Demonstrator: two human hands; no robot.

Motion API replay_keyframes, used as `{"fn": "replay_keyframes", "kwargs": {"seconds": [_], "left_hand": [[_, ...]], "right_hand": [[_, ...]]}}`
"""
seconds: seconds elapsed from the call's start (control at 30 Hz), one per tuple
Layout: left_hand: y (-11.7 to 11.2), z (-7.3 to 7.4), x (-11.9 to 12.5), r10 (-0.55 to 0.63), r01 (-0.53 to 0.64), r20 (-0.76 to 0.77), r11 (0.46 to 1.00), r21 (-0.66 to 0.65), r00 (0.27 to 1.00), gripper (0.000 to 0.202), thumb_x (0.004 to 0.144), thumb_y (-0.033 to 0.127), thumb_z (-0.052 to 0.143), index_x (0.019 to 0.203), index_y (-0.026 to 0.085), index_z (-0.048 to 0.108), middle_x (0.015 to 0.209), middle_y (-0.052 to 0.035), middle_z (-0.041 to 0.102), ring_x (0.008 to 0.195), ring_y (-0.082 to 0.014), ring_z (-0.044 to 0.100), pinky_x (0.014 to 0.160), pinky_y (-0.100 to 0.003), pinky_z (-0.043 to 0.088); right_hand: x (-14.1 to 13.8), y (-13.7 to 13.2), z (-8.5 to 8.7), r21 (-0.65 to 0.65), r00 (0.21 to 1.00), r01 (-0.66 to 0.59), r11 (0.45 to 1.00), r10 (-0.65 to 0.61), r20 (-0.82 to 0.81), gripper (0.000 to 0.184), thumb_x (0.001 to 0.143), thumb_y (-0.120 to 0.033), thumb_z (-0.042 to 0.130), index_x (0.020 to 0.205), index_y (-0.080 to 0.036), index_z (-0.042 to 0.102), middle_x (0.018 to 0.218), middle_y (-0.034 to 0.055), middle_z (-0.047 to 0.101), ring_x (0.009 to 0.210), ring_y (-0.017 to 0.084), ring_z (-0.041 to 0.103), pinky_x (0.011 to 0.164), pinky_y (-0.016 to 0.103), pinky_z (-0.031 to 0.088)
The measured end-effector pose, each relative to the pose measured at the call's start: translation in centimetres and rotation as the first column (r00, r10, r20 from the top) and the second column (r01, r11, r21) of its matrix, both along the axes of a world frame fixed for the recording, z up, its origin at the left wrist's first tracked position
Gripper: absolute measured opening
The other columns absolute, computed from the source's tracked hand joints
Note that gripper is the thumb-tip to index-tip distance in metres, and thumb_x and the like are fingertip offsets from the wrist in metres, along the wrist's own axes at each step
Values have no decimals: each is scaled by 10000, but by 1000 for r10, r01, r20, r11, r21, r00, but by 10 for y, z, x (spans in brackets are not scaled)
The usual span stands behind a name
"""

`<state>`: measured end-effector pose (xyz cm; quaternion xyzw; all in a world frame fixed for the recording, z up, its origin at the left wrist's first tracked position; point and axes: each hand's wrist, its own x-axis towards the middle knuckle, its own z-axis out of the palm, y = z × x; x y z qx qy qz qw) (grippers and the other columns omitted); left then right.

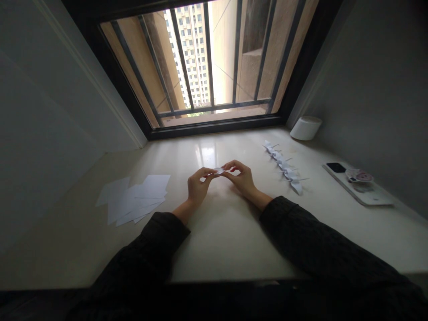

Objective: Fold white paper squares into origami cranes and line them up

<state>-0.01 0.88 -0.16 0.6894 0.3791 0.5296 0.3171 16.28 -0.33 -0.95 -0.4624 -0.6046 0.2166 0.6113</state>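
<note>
A small folded piece of white paper [219,170] is pinched between both my hands above the pale sill [220,236]. My left hand [198,185] grips its left end with closed fingers. My right hand [241,177] grips its right end with fingertips pressed together. Both arms wear dark sleeves.
Several loose white paper sheets [133,199] lie fanned out to the left. A row of folded paper figures [284,167] runs along the right. Farther right lie a phone [356,183] and a white roll [305,128] by the wall. A barred window [207,67] stands at the back.
</note>
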Motion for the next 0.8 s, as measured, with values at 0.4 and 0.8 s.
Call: {"fn": "replay_keyframes", "kwargs": {"seconds": [0.4,0.8], "left_hand": [[1,-1,0,-34,35,38,999,-20,999,174,745,354,674,823,200,688,829,-40,708,814,-183,663,756,-313,524],[-1,0,0,-4,3,34,1000,22,999,153,744,337,681,813,201,693,811,-30,706,788,-173,661,747,-304,519]], "right_hand": [[0,1,-1,-6,1000,-19,1000,19,2,198,711,-401,692,749,-221,618,820,24,676,776,182,618,683,315,444],[0,1,-1,-35,999,27,999,-26,18,235,708,-449,680,712,-217,641,793,26,674,730,172,606,636,304,441]]}}
